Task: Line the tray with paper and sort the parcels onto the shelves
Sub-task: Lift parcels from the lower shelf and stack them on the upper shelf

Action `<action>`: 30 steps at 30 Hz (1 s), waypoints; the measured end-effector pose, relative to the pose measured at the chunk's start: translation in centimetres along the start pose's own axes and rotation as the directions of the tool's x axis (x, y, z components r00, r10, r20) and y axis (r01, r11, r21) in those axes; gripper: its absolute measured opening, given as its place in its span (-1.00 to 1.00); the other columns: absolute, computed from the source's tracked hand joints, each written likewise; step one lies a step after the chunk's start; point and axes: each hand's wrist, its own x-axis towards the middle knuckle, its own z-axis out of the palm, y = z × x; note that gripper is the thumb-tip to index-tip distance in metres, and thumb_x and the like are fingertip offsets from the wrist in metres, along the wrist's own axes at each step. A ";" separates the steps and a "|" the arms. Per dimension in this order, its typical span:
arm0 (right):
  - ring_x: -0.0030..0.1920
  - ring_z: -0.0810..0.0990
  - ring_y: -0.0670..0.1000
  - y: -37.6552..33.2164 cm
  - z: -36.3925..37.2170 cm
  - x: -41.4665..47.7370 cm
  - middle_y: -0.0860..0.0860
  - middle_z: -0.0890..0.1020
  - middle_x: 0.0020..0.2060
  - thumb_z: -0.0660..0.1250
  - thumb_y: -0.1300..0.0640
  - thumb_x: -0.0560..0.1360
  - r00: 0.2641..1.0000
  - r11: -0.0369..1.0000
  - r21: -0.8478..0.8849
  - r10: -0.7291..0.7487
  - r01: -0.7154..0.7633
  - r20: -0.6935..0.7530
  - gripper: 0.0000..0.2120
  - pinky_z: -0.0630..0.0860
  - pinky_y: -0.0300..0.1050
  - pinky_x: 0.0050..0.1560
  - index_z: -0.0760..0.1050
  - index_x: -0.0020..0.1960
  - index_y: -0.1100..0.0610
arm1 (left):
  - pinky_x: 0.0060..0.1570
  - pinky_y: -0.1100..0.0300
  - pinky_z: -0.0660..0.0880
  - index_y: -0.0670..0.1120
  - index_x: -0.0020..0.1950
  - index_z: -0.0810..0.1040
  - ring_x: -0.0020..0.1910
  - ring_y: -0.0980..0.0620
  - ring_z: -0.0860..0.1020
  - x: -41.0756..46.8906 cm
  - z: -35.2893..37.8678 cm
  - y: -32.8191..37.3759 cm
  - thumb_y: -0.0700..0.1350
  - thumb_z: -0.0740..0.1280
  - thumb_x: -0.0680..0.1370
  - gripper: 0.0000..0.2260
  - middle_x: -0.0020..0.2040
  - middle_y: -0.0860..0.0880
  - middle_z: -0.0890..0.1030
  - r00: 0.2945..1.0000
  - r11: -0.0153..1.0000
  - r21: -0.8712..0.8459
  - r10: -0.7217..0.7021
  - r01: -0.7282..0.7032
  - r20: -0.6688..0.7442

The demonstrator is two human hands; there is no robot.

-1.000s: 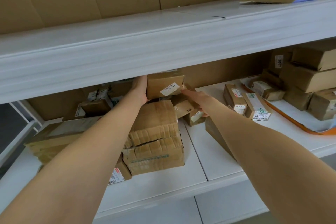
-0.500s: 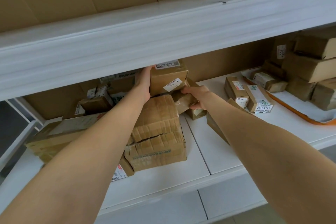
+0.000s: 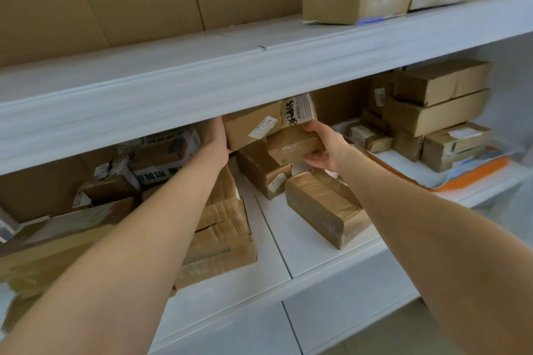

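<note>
Head view, looking down along two bare forearms into white shelving backed with brown cardboard. The upper shelf [image 3: 259, 75] crosses the whole picture, with the lower shelf [image 3: 317, 253] under it. The landmark is a labelled parcel [image 3: 251, 130], a brown box with a white sticker, raised just beneath the upper shelf's front edge near the middle.

Below and slightly left of the labelled parcel sits a large taped carton [image 3: 222, 239], partly hidden by the left forearm. Far right of it stands a stack of brown boxes [image 3: 432, 106] on an orange-edged tray [image 3: 476, 173], whose lining is too blurred to make out. Above and right of it, on the upper shelf, lies an open cardboard box [image 3: 354, 0]. Below and right of it, a long taped parcel [image 3: 323, 210] rests on the lower shelf. Left of it lies a jumble of smaller printed packages [image 3: 155, 158].

Touching its right side is a parcel with handwriting [image 3: 298, 111], tilted. Just below that, at the labelled parcel's lower right, is a small brown parcel [image 3: 291, 145].

The left hand [image 3: 215, 141] lies flat against the labelled parcel's left side, fingers straight where they show, tips hidden by the upper shelf. The right hand [image 3: 323, 147] grasps the small brown parcel, thumb on top and fingers curled underneath.
</note>
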 end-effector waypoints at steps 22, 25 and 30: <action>0.22 0.49 0.20 -3.4 -23.8 -12.2 0.16 0.53 0.14 0.24 0.32 0.43 1.000 0.998 -0.068 -0.003 0.003 0.002 -0.51 0.49 0.15 0.27 0.36 0.35 0.15 | -0.02 -0.02 0.51 0.03 0.43 0.29 -0.01 -0.04 0.51 -15.9 13.6 -6.6 0.06 0.41 0.48 -0.43 0.13 -0.03 0.54 0.992 0.975 0.209 -0.091 0.070 0.090; 0.20 0.47 0.20 -3.5 -26.2 -13.8 0.15 0.50 0.07 0.19 0.36 0.45 1.000 0.998 -0.059 -0.001 0.003 0.030 -0.51 0.47 0.16 0.30 0.33 0.36 0.14 | 0.09 -0.17 0.47 0.06 0.43 0.27 0.13 -0.11 0.48 -17.7 14.4 -7.4 -0.02 0.46 0.44 -0.38 0.20 -0.04 0.53 0.977 0.954 0.285 -0.142 0.092 0.159; 0.04 0.51 0.15 -3.5 -29.1 -15.6 0.16 0.50 0.06 0.10 0.40 0.46 0.999 1.000 0.017 -0.005 0.005 0.034 -0.56 0.51 0.08 0.12 0.36 0.31 0.19 | 0.22 -0.40 0.35 0.04 0.37 0.26 0.29 -0.19 0.43 -20.0 15.2 -7.7 -0.15 0.52 0.37 -0.33 0.30 -0.08 0.48 0.944 0.911 0.399 -0.221 0.109 0.247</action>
